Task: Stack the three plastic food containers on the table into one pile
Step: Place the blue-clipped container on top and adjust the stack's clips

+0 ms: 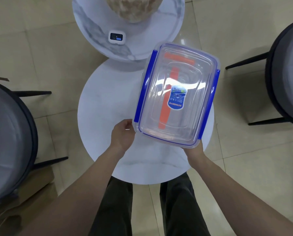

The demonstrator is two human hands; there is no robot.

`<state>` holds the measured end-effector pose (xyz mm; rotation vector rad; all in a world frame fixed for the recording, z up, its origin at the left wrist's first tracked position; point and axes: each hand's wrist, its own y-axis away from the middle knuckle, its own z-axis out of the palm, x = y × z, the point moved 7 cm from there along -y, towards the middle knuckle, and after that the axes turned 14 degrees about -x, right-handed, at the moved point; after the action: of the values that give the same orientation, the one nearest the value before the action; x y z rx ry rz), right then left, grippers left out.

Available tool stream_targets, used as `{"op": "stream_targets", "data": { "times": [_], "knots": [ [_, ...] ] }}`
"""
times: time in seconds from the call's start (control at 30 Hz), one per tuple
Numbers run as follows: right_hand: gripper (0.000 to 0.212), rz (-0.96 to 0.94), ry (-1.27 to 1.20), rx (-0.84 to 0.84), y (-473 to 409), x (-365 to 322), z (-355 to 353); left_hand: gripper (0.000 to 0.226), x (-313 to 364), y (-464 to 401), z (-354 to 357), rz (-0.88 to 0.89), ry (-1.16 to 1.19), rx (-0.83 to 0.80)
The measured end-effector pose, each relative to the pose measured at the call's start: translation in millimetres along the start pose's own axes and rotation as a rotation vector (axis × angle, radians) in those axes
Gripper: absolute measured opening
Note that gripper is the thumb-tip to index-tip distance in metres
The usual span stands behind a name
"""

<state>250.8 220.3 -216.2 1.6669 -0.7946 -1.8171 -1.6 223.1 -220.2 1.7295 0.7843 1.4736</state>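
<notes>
**Clear container held at its near corners above the round table**

A large clear plastic container [176,94] with blue side clips was seen held over the right half of a white round table [104,103], tilted a little so that its far end pointed up and to the right. Its near left corner was gripped by the left hand [122,135], with the fingers curled against the container's wall. Its near right corner was supported by the right hand [194,149], most of which was hidden beneath the base; the fingers could not be made out, though the container was plainly carried there. Both grips lay at the near short end, so that the bulk of the container reached away from the hands toward the table's far edge. Through the lid an orange strip and a blue label [177,97] were visible; whether these belonged to smaller containers nested inside could not be told.

Beyond the far edge a second, marbled round table [91,23] was overlapped slightly by the first, and a small white device [117,36] with a dark screen lay on it, near a rough beige object [133,7]. Dark-framed chairs stood to the left [9,133] and right [285,74], well apart from the container.
</notes>
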Motion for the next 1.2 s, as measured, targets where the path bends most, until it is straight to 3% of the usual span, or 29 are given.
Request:
{"op": "stream_targets", "data": {
  "times": [0.23, 0.4, 0.47, 0.57, 0.63, 0.83, 0.97, 1.2],
  "knots": [
    [0.01, 0.017, -0.063, -0.019, -11, 14, -2, 0.022, 8, -4, 4, 0.126, -0.035, 0.039],
    [0.013, 0.055, -0.059, -0.036, -16, 23, -7, 0.06, 6, -9, 2, 0.205, -0.056, 0.09],
    [0.005, 0.083, -0.079, -0.052, -19, 27, -10, 0.05, -1, -15, 2, 0.198, -0.055, 0.092],
    [0.022, 0.119, -0.01, -0.057, -26, 34, -21, 0.038, -12, -21, 2, 0.177, 0.001, 0.11],
    [0.007, 0.143, 0.027, -0.074, -33, 40, -28, 0.034, -18, -24, 4, 0.17, 0.03, 0.126],
    [0.072, 0.195, -0.059, -0.054, -29, 57, -17, 0.033, -49, -33, 17, 0.11, 0.283, 0.126],
    [0.043, 0.261, -0.323, -0.004, -25, 75, 4, 0.034, -63, -37, 25, 0.076, 0.468, 0.103],
    [0.029, 0.297, -0.561, 0.111, -12, 79, 23, 0.032, -70, -43, 29, 0.049, 0.585, 0.095]
  ]
}}
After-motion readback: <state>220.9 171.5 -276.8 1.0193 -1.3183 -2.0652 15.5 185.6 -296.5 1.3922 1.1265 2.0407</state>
